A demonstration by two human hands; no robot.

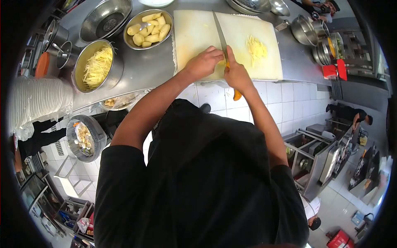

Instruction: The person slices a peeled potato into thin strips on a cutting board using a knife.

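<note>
My right hand (238,76) grips a knife (220,33) by its orange-yellow handle. The long blade points away from me over the white cutting board (188,25). My left hand (204,63) rests on the board just left of the blade, fingers curled; whatever lies beneath them is hidden. To the right of the knife sits a small pile of thin pale-yellow strips (257,49). A steel bowl (128,39) left of the board holds several peeled yellow pieces (151,30). Nearer me, a deeper steel bowl (118,68) contains more cut strips (97,66).
Plates (39,101) are stacked at the counter's left end, near a colander (89,20). Steel bowls (304,31) and a red object (335,71) stand on the right. Below are a lined waste bin (97,138) and a white stool (70,186). Other people (351,113) are around the kitchen.
</note>
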